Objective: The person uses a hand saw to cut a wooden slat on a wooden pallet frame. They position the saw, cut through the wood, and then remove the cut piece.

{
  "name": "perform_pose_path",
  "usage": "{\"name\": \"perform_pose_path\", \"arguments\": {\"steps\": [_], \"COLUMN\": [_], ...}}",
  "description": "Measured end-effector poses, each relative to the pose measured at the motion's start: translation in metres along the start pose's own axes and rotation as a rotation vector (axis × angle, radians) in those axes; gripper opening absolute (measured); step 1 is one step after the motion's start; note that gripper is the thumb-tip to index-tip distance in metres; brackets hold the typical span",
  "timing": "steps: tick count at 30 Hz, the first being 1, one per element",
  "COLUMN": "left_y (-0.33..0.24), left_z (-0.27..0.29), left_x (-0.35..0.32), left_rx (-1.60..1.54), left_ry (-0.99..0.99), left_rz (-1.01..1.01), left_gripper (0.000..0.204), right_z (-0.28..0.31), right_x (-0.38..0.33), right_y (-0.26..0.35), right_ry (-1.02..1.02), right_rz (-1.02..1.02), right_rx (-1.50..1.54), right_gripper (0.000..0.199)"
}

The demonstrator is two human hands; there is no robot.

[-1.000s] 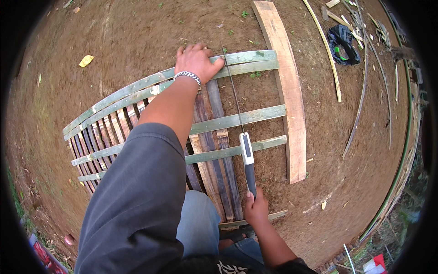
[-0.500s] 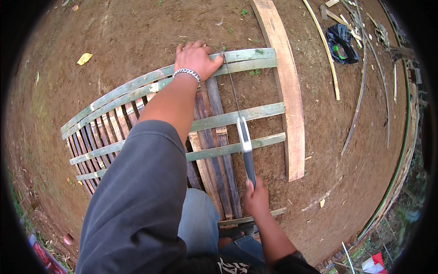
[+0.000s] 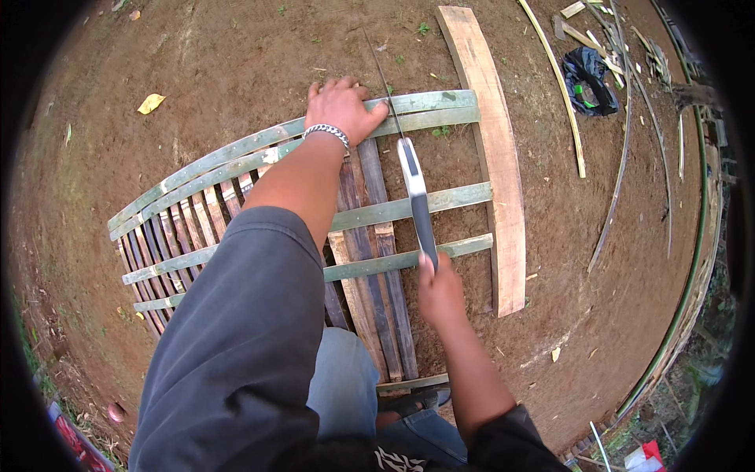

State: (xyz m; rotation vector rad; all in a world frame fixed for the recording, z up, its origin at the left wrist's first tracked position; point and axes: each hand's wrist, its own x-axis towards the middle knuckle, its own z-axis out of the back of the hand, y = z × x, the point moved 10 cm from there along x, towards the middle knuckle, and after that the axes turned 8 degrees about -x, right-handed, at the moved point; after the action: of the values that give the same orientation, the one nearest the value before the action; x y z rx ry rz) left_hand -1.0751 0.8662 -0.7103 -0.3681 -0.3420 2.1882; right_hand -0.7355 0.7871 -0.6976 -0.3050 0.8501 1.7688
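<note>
My right hand (image 3: 442, 293) is wrapped round the dark handle of a hand saw (image 3: 415, 177). The saw's thin blade points away from me and crosses the far pair of green bamboo strips (image 3: 432, 102), close to my left thumb. My left hand (image 3: 343, 108), a chain bracelet at its wrist, presses down on those strips just left of the blade, fingers curled over the far edge. The strips belong to a slatted bamboo panel (image 3: 370, 212) with dark and pale slats across it. Their right ends rest on a pale wooden plank (image 3: 503, 197).
Brown dirt ground (image 3: 236, 47) surrounds the panel. Long thin bamboo strips (image 3: 562, 86) lie to the right, by a black plastic bag (image 3: 588, 81) and scattered wood offcuts. My jeans-covered knee (image 3: 346, 385) is at the panel's near side.
My right hand has pushed the saw away from me, so its handle now sits nearer the far strips and the blade reaches farther past them. My left hand stays on the strips.
</note>
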Motion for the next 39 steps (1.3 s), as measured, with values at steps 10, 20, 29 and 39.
{"name": "perform_pose_path", "arguments": {"steps": [10, 20, 29, 39], "left_y": [-0.004, -0.009, -0.005, 0.004], "left_z": [-0.003, -0.002, -0.005, -0.009], "left_x": [0.001, 0.005, 0.002, -0.001], "left_rx": [-0.014, -0.011, -0.059, -0.018], "left_ry": [-0.002, 0.029, -0.041, 0.001], "left_rz": [-0.021, -0.011, -0.038, -0.024], "left_gripper": [0.053, 0.054, 0.053, 0.052], "right_z": [-0.009, -0.019, -0.025, -0.01], "right_x": [-0.047, -0.09, -0.066, 0.002], "right_y": [-0.032, -0.062, -0.055, 0.0], "right_ry": [0.033, -0.007, 0.003, -0.007], "right_rz": [-0.065, -0.058, -0.056, 0.045], "right_rx": [-0.024, 0.03, 0.011, -0.006], "right_gripper": [0.034, 0.038, 0.038, 0.04]}}
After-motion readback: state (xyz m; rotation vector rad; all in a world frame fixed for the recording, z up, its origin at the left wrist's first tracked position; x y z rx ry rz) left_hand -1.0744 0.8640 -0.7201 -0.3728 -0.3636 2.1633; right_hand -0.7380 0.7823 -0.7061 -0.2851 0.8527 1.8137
